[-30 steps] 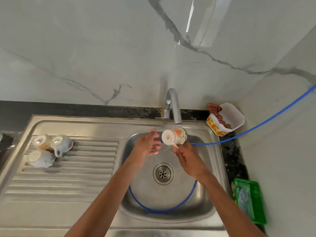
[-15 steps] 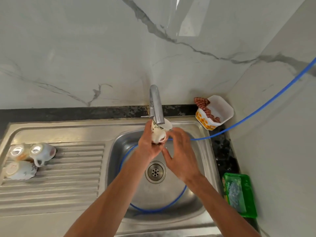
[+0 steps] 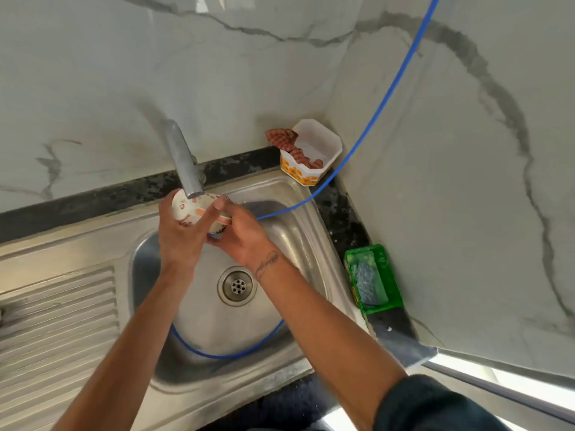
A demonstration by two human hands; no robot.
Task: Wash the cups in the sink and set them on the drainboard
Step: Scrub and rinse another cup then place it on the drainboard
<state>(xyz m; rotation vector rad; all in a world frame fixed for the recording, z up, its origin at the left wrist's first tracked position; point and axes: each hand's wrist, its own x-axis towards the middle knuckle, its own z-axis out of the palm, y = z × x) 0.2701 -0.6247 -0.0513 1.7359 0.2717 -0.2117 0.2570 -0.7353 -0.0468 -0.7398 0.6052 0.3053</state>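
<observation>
I've got 1 cup [image 3: 189, 211] held over the sink [image 3: 289, 234], right under the tap [image 3: 183, 163] spout, which overlaps the cup's upper edge from this angle. Cup is white with orange-red print, tipped on its side, base facing left toward my thumb. My left hand [image 3: 180, 234] wraps it from the left and below, fingers curled round the body, 1 finger laid straight across the front. My right hand [image 3: 242, 234] grips the other end, thumb up over the cup, fingers curled under the rim side. Both hands touching each other at the cup. Can't tell if water is running. Drain [image 3: 237, 286] sits in the basin floor below my wrists. Blue hose [image 3: 367, 132] comes down from the top right along the wall, enters the basin behind my right hand and loops round the bottom near the front wall. Drainboard [image 3: 62, 321] is to the left, ribbed, only partly in view. White tub [image 3: 314, 150] with orange pattern and a brown checked cloth [image 3: 281, 138] sits at the back right corner. Green tray [image 3: 373, 278] with a blue scrubber [image 3: 367, 283] is on the dark counter right of the sink. Marble wall [image 3: 124, 73] behind.
</observation>
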